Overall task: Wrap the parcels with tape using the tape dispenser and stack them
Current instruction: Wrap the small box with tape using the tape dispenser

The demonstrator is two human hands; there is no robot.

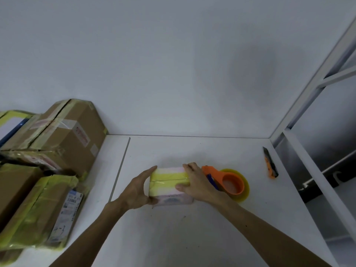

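Observation:
A small pink parcel (pixel 169 198) with a wide band of yellow tape across its top lies on the white table (pixel 192 237). My left hand (pixel 137 189) holds its left end, thumb under the near corner and fingers along the side. My right hand (pixel 196 183) clasps the right end, thumb on the near face and fingers over the top. Just right of it, partly hidden behind my right hand, lies the orange tape dispenser (pixel 229 181) with its roll of yellow tape.
Taped cardboard parcels (pixel 63 135) are stacked at the left against the wall, with flatter ones (pixel 34 212) in front. An orange utility knife (pixel 270 162) lies near the table's right edge. A white shelf frame (pixel 316 105) stands at the right.

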